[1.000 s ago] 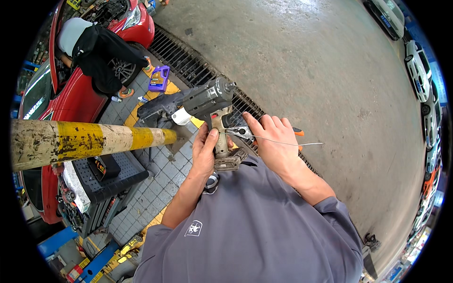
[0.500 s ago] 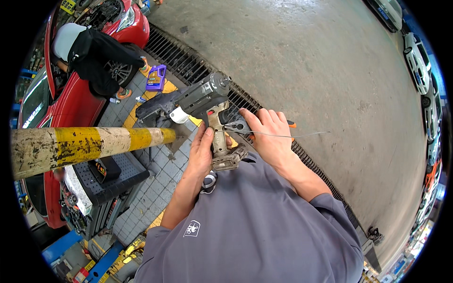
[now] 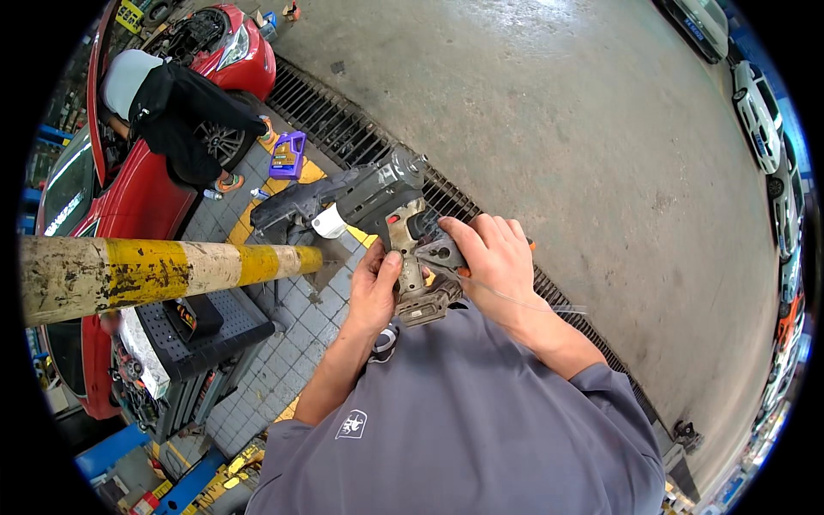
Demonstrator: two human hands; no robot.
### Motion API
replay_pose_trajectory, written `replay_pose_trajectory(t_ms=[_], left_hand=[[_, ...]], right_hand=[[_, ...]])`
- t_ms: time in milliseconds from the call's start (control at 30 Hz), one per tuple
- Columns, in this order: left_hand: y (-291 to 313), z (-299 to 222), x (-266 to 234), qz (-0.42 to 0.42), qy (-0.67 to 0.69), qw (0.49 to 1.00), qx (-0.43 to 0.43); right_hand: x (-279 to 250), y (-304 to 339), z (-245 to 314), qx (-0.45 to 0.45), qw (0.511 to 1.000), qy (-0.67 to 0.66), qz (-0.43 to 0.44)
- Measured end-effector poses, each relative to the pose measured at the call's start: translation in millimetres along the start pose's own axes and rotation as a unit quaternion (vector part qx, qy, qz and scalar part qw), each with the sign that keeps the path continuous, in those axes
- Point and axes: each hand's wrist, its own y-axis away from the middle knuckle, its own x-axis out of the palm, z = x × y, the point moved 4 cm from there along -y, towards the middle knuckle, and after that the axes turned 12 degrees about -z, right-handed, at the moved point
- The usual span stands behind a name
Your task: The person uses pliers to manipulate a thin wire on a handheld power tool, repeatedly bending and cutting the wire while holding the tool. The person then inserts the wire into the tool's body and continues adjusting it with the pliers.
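My left hand (image 3: 374,287) is wrapped round the handle of a worn cordless impact wrench (image 3: 378,196), its dark body pointing up and to the right. Closed in my right hand (image 3: 498,266) is a pair of pliers (image 3: 439,252) with orange on the handles. The plier jaws lie against the wrench's handle, just above its foot. A thin wire (image 3: 536,306) runs from near the pliers out to the right, past my right wrist. What the jaws grip is too small to make out.
A yellow-and-white post (image 3: 197,268) juts in from the left, above a tool cart (image 3: 245,335). Beyond it, a person (image 3: 176,112) leans into a red car (image 3: 142,206). A purple jug (image 3: 287,156) stands near a floor grate (image 3: 326,116). Parked cars (image 3: 760,116) line the far right.
The wrench has shifted slightly down and right with both hands. The pliers and right wrist have turned, and the wire now slopes downward to the right instead of lying nearly level.
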Motion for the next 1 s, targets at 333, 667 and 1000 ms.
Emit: replay_pose_trajectory(t_ms=[333,667,1000], left_hand=[[17.1,-15.4,-5.5,-0.010,0.042,0.999,0.011],[30.1,-27.7,26.1,0.010,-0.016,0.999,0.051],[19.8,-21.1,51.7,-0.015,0.032,0.999,0.036]], right_hand=[[4.9,40.8,-48.0,0.433,0.843,-0.292,0.123],[-11.4,49.8,-35.6,0.380,0.820,-0.406,0.136],[-45.2,26.6,-88.9,0.466,0.559,-0.685,-0.034]])
